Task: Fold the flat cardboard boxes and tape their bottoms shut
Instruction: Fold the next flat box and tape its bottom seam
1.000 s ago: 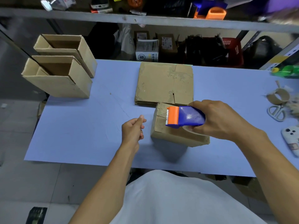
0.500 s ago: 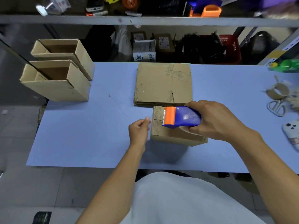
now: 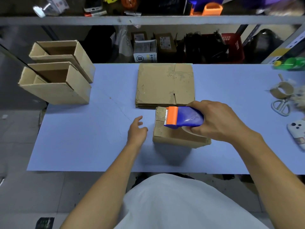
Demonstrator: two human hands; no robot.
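Note:
A folded cardboard box [image 3: 175, 136] lies bottom-up on the blue table [image 3: 82, 138] in front of me. My right hand [image 3: 217, 121] grips a blue and orange tape dispenser [image 3: 183, 117] resting on the box's top, its toothed blade near the left edge. My left hand [image 3: 137, 130] hovers just left of the box with fingers loosely apart, holding nothing. Behind the box lies a stack of flat cardboard boxes [image 3: 165, 85]. Two folded boxes [image 3: 56, 83] stand open at the table's far left corner.
At the right edge lie an empty tape core [image 3: 282, 90], scissors [image 3: 280, 106] and a phone [image 3: 297, 131]. A green bottle [image 3: 292, 63] lies at the back right. A cluttered metal shelf [image 3: 148, 19] runs behind the table.
My left hand, pinched shut earlier, has opened its fingers beside the box. The dispenser has slid a little towards the box's left edge.

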